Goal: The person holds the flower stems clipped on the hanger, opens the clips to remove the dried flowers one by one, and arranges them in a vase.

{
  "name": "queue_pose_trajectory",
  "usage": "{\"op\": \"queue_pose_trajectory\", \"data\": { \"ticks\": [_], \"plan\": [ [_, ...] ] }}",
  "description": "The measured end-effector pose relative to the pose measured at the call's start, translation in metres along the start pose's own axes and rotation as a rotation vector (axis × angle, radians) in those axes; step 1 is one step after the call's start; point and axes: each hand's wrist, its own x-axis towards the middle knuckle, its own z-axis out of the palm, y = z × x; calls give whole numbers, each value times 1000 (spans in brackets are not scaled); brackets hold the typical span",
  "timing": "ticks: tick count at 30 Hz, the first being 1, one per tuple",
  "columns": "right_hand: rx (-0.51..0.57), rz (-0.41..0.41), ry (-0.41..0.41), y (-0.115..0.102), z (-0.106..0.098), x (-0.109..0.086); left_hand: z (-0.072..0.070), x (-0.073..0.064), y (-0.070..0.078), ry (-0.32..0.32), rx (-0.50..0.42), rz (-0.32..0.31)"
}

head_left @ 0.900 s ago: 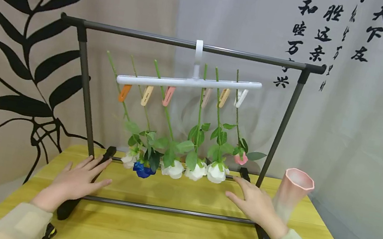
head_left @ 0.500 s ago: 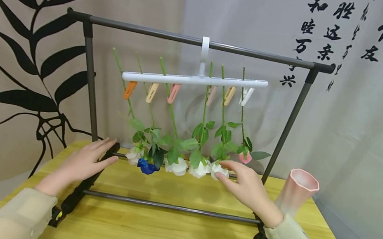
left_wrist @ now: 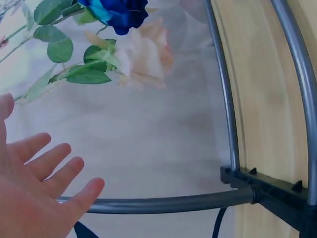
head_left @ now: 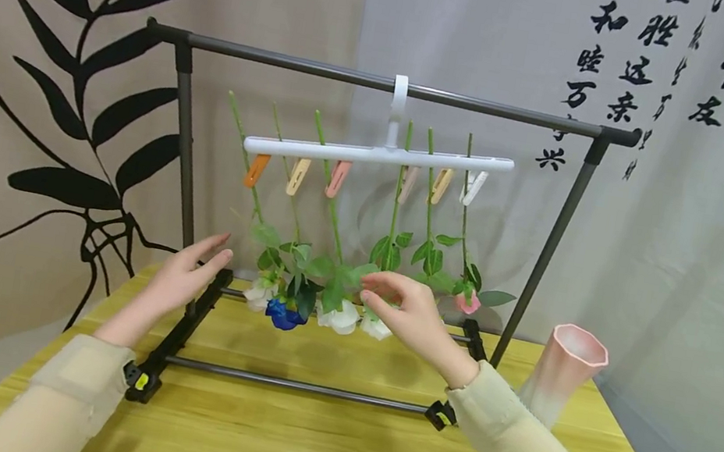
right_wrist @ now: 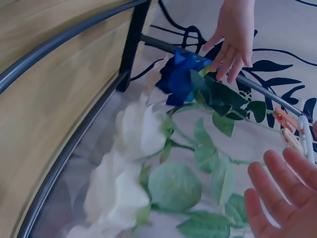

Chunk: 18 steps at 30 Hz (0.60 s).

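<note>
My left hand [head_left: 187, 273] is raised beside the rack's left post, its fingers extended and holding nothing. In the left wrist view its spread fingers [left_wrist: 64, 163] are apart from a pale rose [left_wrist: 146, 57] and a blue rose [head_left: 285, 315]. My right hand [head_left: 411, 311] is in front of the hanging flowers, overlapping the leaves and a white rose [head_left: 376, 328] in the head view. Its fingers [right_wrist: 282, 181] look relaxed, with nothing between them. Several roses hang head down by clothespins [head_left: 338, 179] from a white hanger [head_left: 373, 153]. A pink rose [head_left: 467, 301] hangs at the right end.
The hanger hooks over the top bar of a dark metal rack [head_left: 316, 68] on a wooden table [head_left: 271, 441]. A pink and white vase [head_left: 565, 377] stands right of the rack. Behind is a curtain [head_left: 688, 230] with printed leaves and characters.
Both hands have risen from the rack's base. My right hand has moved left, from beside the right post to in front of the white roses; my left hand has come up slightly.
</note>
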Motion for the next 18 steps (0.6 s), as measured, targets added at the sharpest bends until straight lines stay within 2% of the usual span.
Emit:
{"op": "queue_pose_trajectory", "data": {
  "ticks": [3,8,13,18],
  "plan": [
    [73,-5,-6,-2,6,14,0,4,-1,17,-26,-17],
    [166,-15,18,-14,12,41,-1,17,5,50,-81,-25],
    [330,55,18,-34,21,66,-2,29,14,68,-175,-37],
    [552,160,-36,-56,32,89,-2,38,22,69,-263,-56]
  ]
}}
